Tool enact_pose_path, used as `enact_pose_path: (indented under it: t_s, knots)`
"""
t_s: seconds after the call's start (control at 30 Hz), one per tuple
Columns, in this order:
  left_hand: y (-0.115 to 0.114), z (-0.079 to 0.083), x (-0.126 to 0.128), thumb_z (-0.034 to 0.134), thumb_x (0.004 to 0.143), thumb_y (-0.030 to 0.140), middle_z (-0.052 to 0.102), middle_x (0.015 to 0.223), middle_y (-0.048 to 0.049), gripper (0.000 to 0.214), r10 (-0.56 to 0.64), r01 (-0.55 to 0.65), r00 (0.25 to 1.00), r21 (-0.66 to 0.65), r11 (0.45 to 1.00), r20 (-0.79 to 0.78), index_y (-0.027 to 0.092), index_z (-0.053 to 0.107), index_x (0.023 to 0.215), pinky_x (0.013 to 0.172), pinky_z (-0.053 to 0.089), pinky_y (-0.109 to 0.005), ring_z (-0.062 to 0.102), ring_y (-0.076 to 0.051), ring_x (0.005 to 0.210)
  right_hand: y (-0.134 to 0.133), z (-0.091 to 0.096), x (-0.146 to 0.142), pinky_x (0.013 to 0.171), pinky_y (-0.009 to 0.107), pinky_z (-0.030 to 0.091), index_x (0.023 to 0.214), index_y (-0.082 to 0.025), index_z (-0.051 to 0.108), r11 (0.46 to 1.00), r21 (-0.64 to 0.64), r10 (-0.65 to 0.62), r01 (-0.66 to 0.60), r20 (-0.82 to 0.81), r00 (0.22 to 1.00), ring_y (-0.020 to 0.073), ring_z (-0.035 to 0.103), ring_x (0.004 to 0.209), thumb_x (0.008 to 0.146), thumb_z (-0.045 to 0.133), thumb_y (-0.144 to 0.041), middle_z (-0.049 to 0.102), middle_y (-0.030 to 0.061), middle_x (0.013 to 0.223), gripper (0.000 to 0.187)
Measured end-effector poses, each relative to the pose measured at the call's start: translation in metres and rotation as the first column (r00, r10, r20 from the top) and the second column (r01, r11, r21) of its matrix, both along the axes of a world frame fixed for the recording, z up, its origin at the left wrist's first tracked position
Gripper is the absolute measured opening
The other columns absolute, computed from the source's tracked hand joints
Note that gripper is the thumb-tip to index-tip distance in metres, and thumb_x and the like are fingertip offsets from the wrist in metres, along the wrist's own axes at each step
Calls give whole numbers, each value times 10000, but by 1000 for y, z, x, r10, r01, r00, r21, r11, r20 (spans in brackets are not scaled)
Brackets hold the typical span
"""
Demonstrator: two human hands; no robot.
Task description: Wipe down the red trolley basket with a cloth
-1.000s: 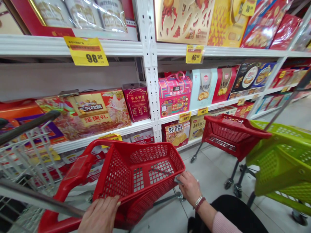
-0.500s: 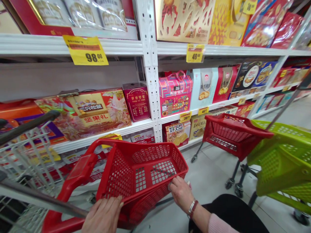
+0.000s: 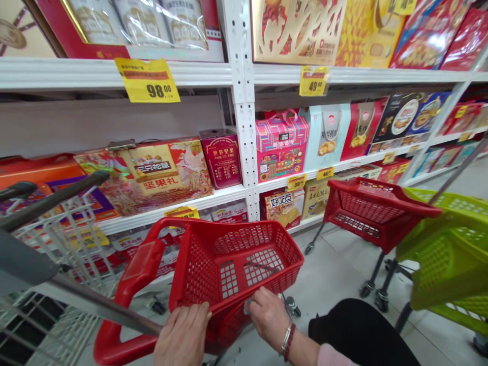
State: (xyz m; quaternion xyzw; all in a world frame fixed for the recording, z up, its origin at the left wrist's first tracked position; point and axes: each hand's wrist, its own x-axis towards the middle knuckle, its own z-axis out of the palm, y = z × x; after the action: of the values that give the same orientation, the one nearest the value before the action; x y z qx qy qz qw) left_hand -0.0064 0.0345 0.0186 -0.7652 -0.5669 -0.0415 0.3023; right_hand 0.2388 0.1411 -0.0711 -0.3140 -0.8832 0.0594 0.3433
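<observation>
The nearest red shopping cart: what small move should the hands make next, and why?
Probably slide the right hand toward the left hand along the red shopping cart: it holds a small greyish item, possibly a cloth, at the near side, the left rests on the rim, and some side lies between them.

White shelves (image 3: 84, 73) meet at a perforated post (image 3: 244, 119), yellow tags (image 3: 150, 81) hanging along their front edges. Below, the floor (image 3: 335, 269) is pale grey tile with thin joints.
</observation>
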Motion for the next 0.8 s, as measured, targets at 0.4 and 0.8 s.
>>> enact_pose_path:
  t_s: [0.4, 0.8]
  knots:
    - [8, -1, 18, 431, 1037, 118, 694, 1033, -56, 278, 21, -21, 992, -5, 1000, 123, 140, 645, 1212, 1008, 387, -453, 620, -238, 960, 0, 9, -4, 685, 316, 415, 826, -230, 604, 996, -25, -86, 85, -73, 994, 214, 542, 824, 775, 625, -34, 609, 26, 854, 203]
    - [10, -1, 29, 436, 1047, 136, 683, 1034, -52, 266, 33, -26, 983, -38, 999, 181, 146, 636, 1222, 1024, 375, -458, 606, -242, 972, -13, 12, -9, 675, 328, 409, 857, -235, 603, 999, 13, -31, 31, 3, 1000, 215, 548, 805, 834, 631, -97, 618, 29, 850, 143]
